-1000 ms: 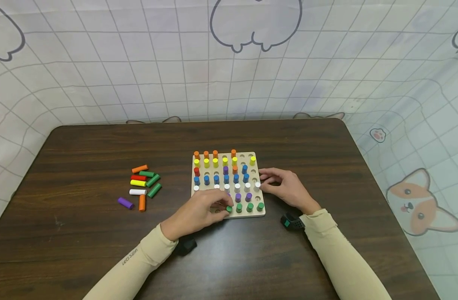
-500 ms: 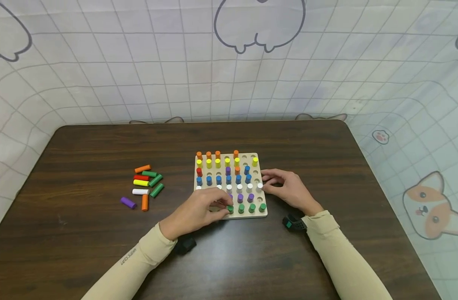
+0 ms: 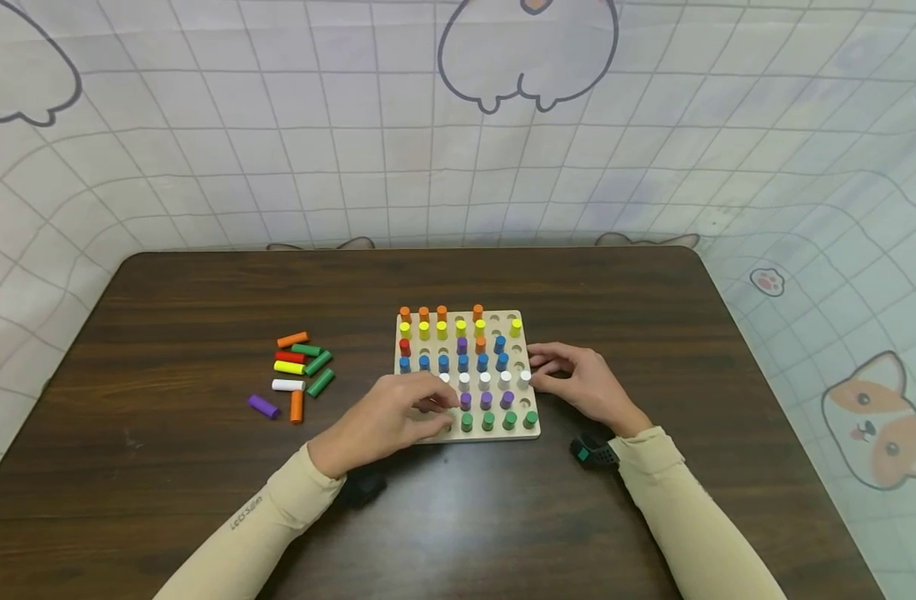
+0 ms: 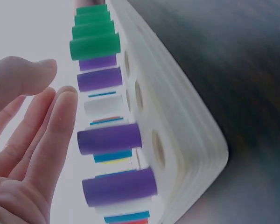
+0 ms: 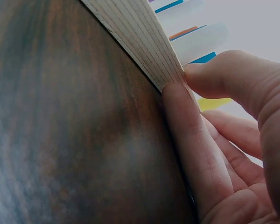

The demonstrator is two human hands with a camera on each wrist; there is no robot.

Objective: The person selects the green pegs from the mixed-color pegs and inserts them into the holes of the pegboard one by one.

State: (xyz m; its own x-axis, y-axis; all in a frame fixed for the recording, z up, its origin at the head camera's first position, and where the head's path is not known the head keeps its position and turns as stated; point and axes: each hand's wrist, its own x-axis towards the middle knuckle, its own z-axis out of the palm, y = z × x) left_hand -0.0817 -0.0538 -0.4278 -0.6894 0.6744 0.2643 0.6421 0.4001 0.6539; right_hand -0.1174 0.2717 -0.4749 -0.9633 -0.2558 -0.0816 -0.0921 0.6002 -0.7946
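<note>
A wooden pegboard [image 3: 506, 320] lies mid-table with rows of coloured pegs upright in its holes. My left hand [image 3: 401, 408] hovers over its front left part, hiding some pegs and holes. In the left wrist view, a gap with no peg shows between the thumb and fingers of my left hand [image 4: 25, 140]. Just right of the fingertips stands the leftmost visible green peg [image 3: 467, 422] of the front row, with a purple peg [image 3: 466, 401] behind it. My right hand [image 3: 588, 383] holds the board's right edge, thumb at the upper rim and index finger [image 5: 191, 126] against the side.
Loose pegs lie left of the board: several green pegs [image 3: 321, 382], two orange pegs [image 3: 297, 407], a red peg [image 3: 290, 357], a yellow peg [image 3: 289, 367], a white peg [image 3: 288, 385] and a purple peg [image 3: 264, 407]. The dark table [image 3: 202, 500] ends at a patterned curtain [image 3: 315, 150].
My left fingers have let go of the green peg, which stands in the front row, and drawn slightly left. My right hand keeps its place at the board's edge. The head view has shifted slightly.
</note>
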